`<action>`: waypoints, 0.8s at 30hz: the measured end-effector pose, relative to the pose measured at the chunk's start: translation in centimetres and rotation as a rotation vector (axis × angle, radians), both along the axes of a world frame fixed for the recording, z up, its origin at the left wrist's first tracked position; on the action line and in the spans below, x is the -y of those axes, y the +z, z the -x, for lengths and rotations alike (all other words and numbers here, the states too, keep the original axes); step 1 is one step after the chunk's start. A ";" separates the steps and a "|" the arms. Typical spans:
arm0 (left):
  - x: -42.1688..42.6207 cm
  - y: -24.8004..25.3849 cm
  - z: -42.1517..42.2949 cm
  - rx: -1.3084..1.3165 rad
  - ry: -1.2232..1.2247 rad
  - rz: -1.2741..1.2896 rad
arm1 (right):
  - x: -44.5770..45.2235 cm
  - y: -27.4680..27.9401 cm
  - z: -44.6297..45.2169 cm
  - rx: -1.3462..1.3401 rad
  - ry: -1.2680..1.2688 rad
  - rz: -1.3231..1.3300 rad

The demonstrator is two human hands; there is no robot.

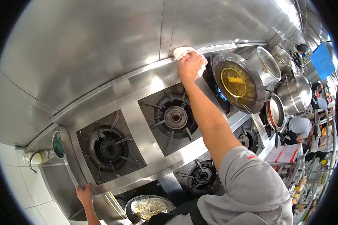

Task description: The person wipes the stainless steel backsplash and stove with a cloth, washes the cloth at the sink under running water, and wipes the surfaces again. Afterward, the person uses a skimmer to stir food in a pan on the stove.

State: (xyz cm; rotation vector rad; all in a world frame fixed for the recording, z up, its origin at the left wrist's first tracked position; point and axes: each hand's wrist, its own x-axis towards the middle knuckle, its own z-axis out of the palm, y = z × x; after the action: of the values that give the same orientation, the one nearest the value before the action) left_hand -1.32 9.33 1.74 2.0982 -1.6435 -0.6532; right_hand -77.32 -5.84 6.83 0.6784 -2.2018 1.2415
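My right hand [190, 66] is closed on a crumpled white cloth [184, 51], pressing it against the steel ledge [154, 71] at the back of the stove. Just right of it is a large dark wok [219, 63] holding yellowish oil and a yellow piece of something; a blue flame [222, 94] shows beneath. My left hand [85, 195] grips the front left corner of the stove [97, 187]. Between my hands are two bare burners, the left burner [110, 148] and the middle burner [175, 117], with dark iron supports.
Steel pots [264, 65] and a frying pan [276, 112] stand beyond the wok. A round pan with a mesh strainer [150, 206] is at the lower front. A sink [58, 180] with a faucet [34, 161] lies left. Other people [298, 127] are at far right.
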 end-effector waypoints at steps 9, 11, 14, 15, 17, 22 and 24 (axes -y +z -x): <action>-0.1 0.6 0.2 0.219 0.041 -0.034 | 2.0 1.7 1.1 0.549 -0.014 0.368; 0.1 0.3 -0.2 0.146 0.042 -0.060 | 2.5 1.3 -0.4 0.508 -0.038 0.295; 0.0 2.4 2.3 0.145 0.016 0.002 | 2.4 1.0 -1.5 0.576 -0.005 0.269; 0.0 2.0 1.9 0.102 0.033 -0.027 | 2.3 1.0 -1.7 0.622 0.019 0.273; 0.0 1.1 0.6 0.018 0.076 -0.085 | 2.5 -0.9 0.6 0.664 0.016 0.219; -0.2 2.5 2.3 -0.010 0.041 -0.066 | 2.8 1.6 -1.0 1.043 -0.064 0.497; -0.3 2.0 2.1 -0.022 0.039 -0.075 | 3.5 1.6 -3.0 1.079 -0.096 0.498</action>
State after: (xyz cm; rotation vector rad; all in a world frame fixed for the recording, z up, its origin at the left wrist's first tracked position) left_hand -3.44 9.67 3.74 2.1621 -1.5849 -0.7327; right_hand -74.33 -9.29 8.41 -0.4191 -2.4096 2.3330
